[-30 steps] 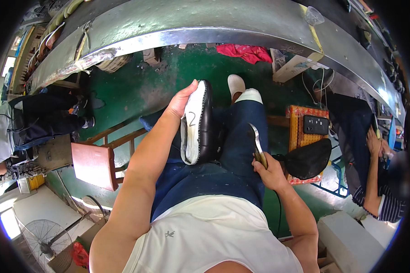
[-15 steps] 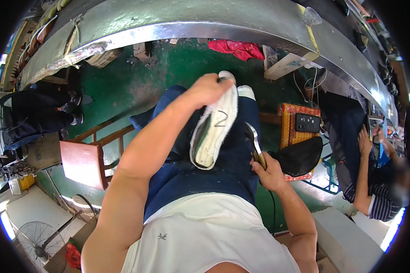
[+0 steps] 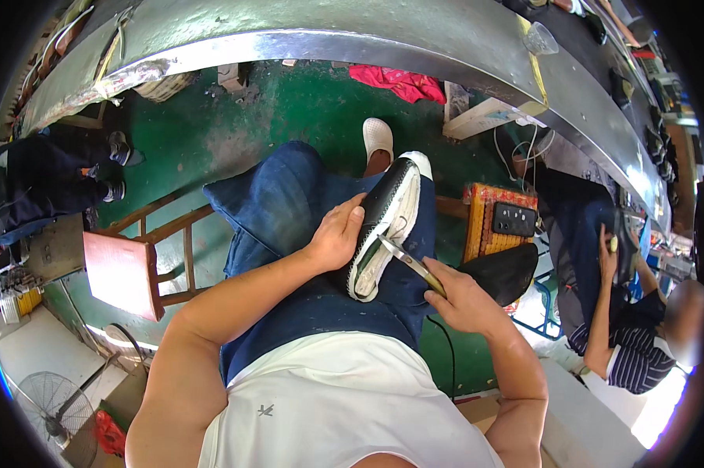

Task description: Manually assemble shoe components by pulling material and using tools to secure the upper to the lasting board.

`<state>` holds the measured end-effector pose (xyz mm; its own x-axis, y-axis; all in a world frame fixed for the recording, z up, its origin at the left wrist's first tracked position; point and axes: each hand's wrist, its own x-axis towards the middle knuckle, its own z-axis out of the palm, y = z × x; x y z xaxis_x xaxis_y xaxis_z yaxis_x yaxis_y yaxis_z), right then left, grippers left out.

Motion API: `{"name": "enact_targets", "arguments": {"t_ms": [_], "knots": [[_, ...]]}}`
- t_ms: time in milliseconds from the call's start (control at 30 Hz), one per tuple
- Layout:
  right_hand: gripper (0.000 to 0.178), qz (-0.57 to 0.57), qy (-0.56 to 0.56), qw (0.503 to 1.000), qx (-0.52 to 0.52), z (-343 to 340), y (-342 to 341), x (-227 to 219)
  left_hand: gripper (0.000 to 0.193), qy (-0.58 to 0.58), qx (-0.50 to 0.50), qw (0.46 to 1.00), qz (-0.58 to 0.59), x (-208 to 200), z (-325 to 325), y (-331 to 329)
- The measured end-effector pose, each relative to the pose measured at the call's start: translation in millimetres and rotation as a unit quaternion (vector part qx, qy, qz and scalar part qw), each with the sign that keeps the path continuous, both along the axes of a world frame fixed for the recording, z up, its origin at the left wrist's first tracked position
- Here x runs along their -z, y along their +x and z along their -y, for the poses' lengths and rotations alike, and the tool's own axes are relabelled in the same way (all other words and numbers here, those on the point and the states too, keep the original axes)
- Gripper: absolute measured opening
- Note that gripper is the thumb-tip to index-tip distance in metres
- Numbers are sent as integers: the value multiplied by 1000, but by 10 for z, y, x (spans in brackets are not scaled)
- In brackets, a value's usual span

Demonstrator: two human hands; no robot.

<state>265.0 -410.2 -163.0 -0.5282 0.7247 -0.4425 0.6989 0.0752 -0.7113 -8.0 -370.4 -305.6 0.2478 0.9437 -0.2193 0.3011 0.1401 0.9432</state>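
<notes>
An unfinished shoe (image 3: 385, 204) lies over my lap, its black side and pale, stitched underside edge showing. My left hand (image 3: 338, 236) grips its left side, the fingers partly hidden. My right hand (image 3: 463, 295) is closed around the yellowish-brown handle of a hand tool with a curved metal end (image 3: 405, 257). The metal tip meets the shoe's open underside near its middle; its exact kind is unclear.
A metal-edged workbench (image 3: 289, 45) curves across the front. To the right, a beaded seat (image 3: 483, 226) carries a phone (image 3: 515, 219) and a black bag (image 3: 502, 273); a co-worker (image 3: 637, 343) sits beyond. A wooden chair (image 3: 122, 269) and a fan (image 3: 54, 409) stand left.
The shoe has turned so its black side shows and come slightly nearer. My left hand moved from its far end to its side. The right hand brought the tool leftward onto the underside.
</notes>
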Motion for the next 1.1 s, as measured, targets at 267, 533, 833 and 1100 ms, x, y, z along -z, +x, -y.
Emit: {"name": "enact_targets", "arguments": {"t_ms": [267, 533, 833, 1100], "knots": [[53, 129, -231, 960, -88, -786, -215, -503, 53, 38, 21, 998, -45, -42, 64, -105], [45, 144, -269, 945, -120, -1011, -225, -416, 52, 18, 15, 998, -52, -43, 8, -80], [51, 138, -216, 957, -135, -1075, -236, -311, 50, -13, 10, 1000, 8, -4, -65, -81], [36, 195, -326, 908, -176, -1366, -419, -333, 53, 16, 51, 998, -25, 45, -63, -94]]}}
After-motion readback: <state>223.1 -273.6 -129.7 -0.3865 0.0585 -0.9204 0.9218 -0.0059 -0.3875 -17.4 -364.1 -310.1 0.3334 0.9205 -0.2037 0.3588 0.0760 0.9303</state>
